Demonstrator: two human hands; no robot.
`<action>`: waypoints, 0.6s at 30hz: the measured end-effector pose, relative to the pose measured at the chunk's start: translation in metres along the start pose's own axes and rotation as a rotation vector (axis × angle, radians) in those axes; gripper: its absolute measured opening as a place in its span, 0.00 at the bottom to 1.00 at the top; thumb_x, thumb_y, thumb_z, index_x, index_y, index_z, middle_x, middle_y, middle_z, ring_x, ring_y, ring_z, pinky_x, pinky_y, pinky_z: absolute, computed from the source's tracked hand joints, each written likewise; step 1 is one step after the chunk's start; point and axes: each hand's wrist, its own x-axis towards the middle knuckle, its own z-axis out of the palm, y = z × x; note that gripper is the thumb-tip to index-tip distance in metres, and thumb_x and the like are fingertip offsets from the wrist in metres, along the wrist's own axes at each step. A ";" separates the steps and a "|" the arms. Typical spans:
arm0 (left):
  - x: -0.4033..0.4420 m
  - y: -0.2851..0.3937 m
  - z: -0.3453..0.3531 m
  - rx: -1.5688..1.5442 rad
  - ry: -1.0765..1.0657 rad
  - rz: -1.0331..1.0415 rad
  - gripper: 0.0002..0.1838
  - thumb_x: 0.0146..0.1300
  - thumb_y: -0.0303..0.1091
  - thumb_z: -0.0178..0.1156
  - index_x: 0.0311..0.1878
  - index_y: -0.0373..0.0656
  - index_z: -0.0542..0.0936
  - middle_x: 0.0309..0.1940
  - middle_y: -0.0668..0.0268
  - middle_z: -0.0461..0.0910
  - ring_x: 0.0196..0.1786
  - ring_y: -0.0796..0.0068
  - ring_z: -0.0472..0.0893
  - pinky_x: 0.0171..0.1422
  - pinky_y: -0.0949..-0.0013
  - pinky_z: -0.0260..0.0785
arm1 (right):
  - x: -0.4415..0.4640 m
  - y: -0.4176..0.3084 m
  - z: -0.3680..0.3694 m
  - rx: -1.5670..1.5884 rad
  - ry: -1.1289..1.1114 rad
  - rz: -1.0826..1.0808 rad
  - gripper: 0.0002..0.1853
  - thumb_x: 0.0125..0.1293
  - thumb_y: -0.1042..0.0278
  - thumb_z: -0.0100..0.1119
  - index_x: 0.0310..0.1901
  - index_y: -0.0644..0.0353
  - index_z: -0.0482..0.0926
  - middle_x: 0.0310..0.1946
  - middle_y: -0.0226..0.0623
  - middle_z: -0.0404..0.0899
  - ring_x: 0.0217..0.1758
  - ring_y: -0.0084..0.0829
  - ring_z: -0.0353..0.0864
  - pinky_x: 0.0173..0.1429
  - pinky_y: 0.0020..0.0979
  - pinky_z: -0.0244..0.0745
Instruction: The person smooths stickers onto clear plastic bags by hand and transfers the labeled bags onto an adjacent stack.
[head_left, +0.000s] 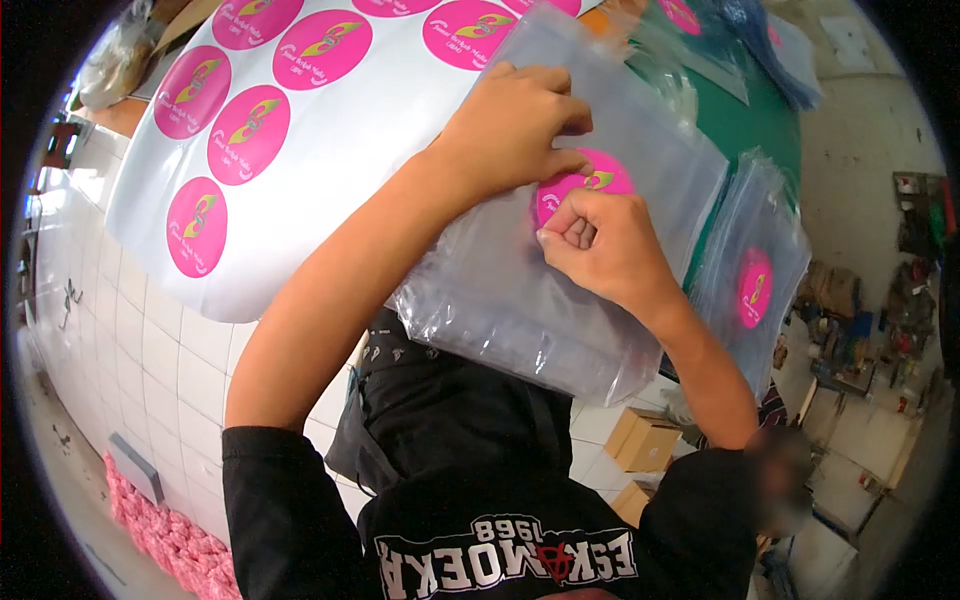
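Observation:
A stack of clear plastic bags (500, 290) lies in front of me, with a round pink sticker (612, 180) on its top bag. The sticker has a green leaf-like mark and is partly covered by my hands. My left hand (520, 125) is closed with curled fingers, its thumb and fingertip at the sticker's upper edge. Lower down, my right hand (605, 240) pinches at the sticker's lower left edge. Whether the sticker lies fully flat is hidden. Left of the bags spreads a white sheet (330, 130) bearing several more pink stickers (250, 135).
At the right lies another pile of bags (720, 290) with a pink sticker (755, 288) on top. More bags rest on the green surface (770, 130) at the back. Cardboard boxes (642, 440) stand on the tiled floor (150, 330). A pink bundle (170, 535) lies lower left.

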 end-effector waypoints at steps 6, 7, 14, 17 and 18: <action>0.000 0.001 -0.001 0.010 0.019 0.010 0.19 0.55 0.48 0.78 0.46 0.48 0.92 0.40 0.63 0.83 0.48 0.58 0.83 0.56 0.55 0.71 | 0.009 0.011 0.005 0.095 0.094 0.033 0.07 0.59 0.74 0.75 0.30 0.65 0.84 0.21 0.40 0.85 0.26 0.27 0.88 0.33 0.32 0.80; 0.000 0.000 -0.002 0.012 0.016 0.013 0.19 0.55 0.48 0.78 0.46 0.48 0.92 0.40 0.63 0.83 0.48 0.58 0.83 0.56 0.55 0.71 | 0.008 0.009 0.007 0.025 0.081 -0.033 0.08 0.59 0.73 0.75 0.30 0.65 0.84 0.21 0.41 0.85 0.26 0.27 0.88 0.34 0.32 0.80; 0.005 0.000 -0.004 -0.115 -0.046 -0.071 0.14 0.61 0.35 0.74 0.50 0.44 0.91 0.43 0.59 0.84 0.51 0.55 0.84 0.59 0.55 0.75 | 0.004 0.016 -0.025 0.124 0.052 -0.047 0.07 0.72 0.72 0.70 0.40 0.68 0.87 0.25 0.25 0.83 0.27 0.15 0.78 0.32 0.25 0.73; 0.010 -0.004 -0.014 -0.342 -0.064 -0.176 0.15 0.63 0.25 0.70 0.53 0.42 0.89 0.46 0.57 0.84 0.53 0.52 0.84 0.60 0.55 0.77 | 0.013 0.028 -0.049 0.184 0.191 0.060 0.08 0.75 0.70 0.67 0.42 0.67 0.88 0.27 0.25 0.84 0.27 0.15 0.78 0.33 0.24 0.73; 0.012 -0.005 -0.018 -0.450 -0.075 -0.236 0.16 0.63 0.21 0.68 0.54 0.41 0.88 0.47 0.56 0.84 0.54 0.51 0.84 0.61 0.55 0.78 | 0.016 0.034 -0.052 0.101 0.206 0.028 0.08 0.76 0.70 0.66 0.45 0.67 0.88 0.28 0.27 0.85 0.28 0.14 0.78 0.34 0.23 0.74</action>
